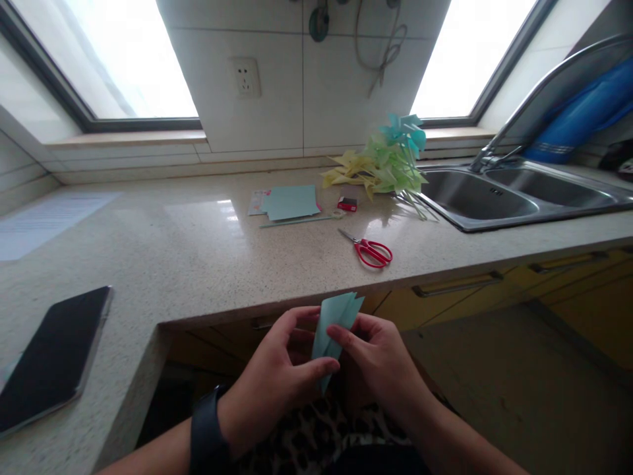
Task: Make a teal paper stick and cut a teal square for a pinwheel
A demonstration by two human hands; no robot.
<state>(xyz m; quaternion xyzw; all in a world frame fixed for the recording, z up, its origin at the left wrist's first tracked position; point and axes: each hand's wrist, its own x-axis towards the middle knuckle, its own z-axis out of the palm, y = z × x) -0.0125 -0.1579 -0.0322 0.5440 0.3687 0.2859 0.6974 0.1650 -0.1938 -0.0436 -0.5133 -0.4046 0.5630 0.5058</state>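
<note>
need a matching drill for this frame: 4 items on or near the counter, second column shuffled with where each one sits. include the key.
Things:
1. folded light-blue paper
2. red scissors
3. dark phone
4. paper pinwheels

Places:
A. lying at the counter's near left end
B. piled beside the sink
C. held between the left hand and right hand, below the counter edge
D. flat on the counter, near its front edge, right of centre

Pairs: 1-C, 2-D, 3-A, 4-B
</note>
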